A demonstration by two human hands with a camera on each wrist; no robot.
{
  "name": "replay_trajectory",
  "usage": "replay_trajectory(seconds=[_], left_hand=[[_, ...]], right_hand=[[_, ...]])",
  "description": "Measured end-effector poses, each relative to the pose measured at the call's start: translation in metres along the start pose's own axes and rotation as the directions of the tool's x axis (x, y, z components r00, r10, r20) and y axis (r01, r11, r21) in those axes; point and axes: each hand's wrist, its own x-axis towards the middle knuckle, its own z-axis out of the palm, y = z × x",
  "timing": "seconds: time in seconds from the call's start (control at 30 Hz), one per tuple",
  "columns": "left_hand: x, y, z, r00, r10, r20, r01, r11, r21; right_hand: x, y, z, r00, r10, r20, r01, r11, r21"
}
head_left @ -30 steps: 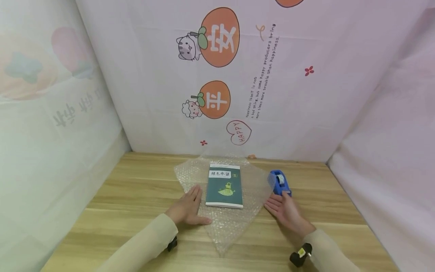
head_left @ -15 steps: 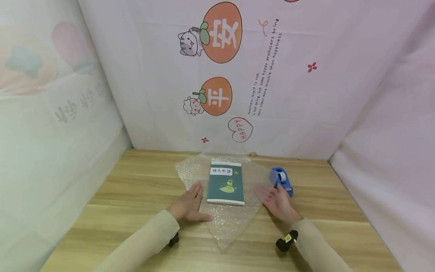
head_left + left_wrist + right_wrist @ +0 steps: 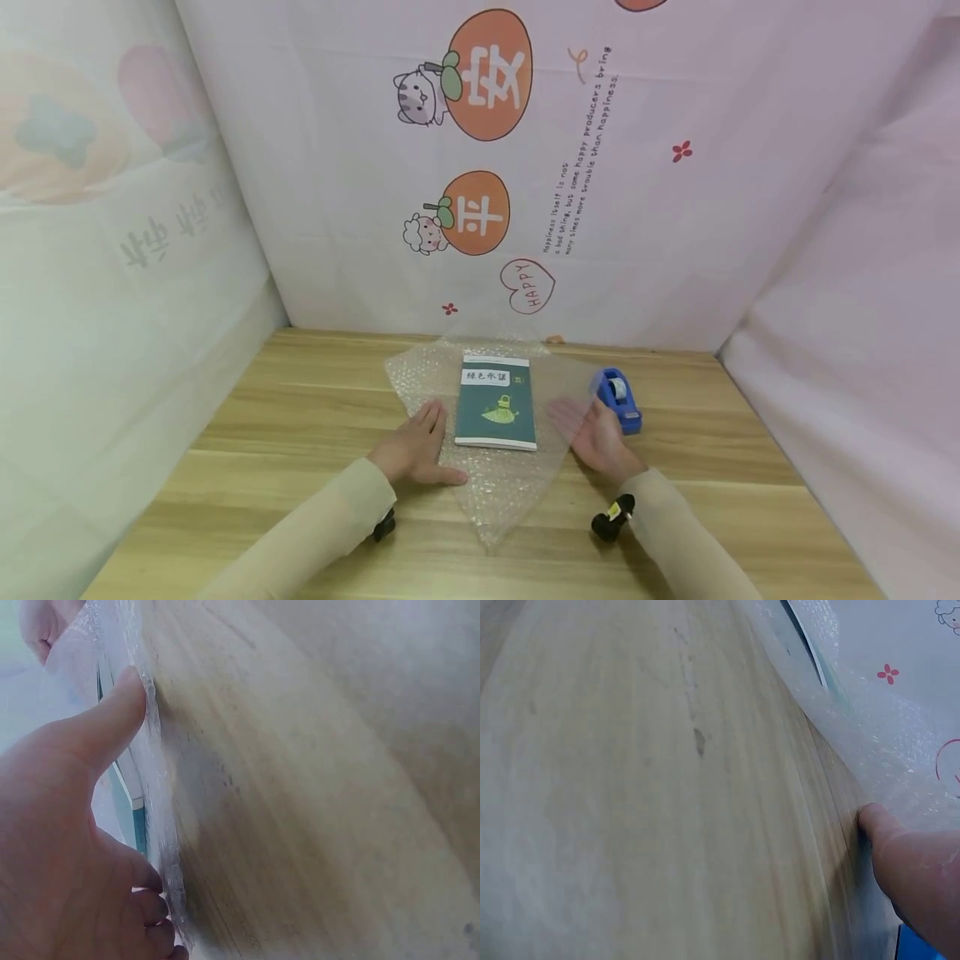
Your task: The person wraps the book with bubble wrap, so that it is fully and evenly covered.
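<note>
A dark green booklet (image 3: 495, 421) with a white label lies on a sheet of clear bubble wrap (image 3: 498, 492), turned so one corner points toward me. My left hand (image 3: 416, 448) rests with extended fingers on the sheet's left edge, beside the booklet. My right hand (image 3: 603, 446) is at the right corner, its straight fingers underneath and showing through the plastic. That corner is raised off the table. In the right wrist view, the thumb of the right hand (image 3: 922, 874) is at the wrap's edge. The left wrist view shows the left thumb (image 3: 112, 720) over the wrap.
A blue tape dispenser (image 3: 628, 415) with a roll of tape stands just right of the wrap, close behind my right hand. The wooden table (image 3: 300, 408) is bounded by printed white cloth (image 3: 360, 283) at the back and both sides.
My right hand has slid left, its fingers passing under the raised right corner of the bubble wrap toward the booklet. The left hand and the booklet have stayed put.
</note>
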Motion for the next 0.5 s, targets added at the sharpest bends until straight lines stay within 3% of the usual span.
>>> replay_trajectory(seconds=[0.23, 0.37, 0.5], left_hand=[[-0.007, 0.004, -0.003, 0.998, 0.068, -0.010, -0.067, 0.998, 0.020], [-0.007, 0.006, -0.002, 0.995, 0.099, -0.011, -0.098, 0.994, 0.043], [-0.007, 0.009, -0.002, 0.996, 0.092, 0.015, -0.092, 0.995, 0.045]], right_hand=[[0.001, 0.003, 0.011, 0.999, -0.007, 0.031, 0.009, 0.999, -0.054], [0.005, 0.005, 0.020, 1.000, -0.028, 0.001, 0.028, 0.995, -0.094], [0.009, 0.008, 0.024, 0.997, -0.059, -0.040, 0.051, 0.982, -0.182]])
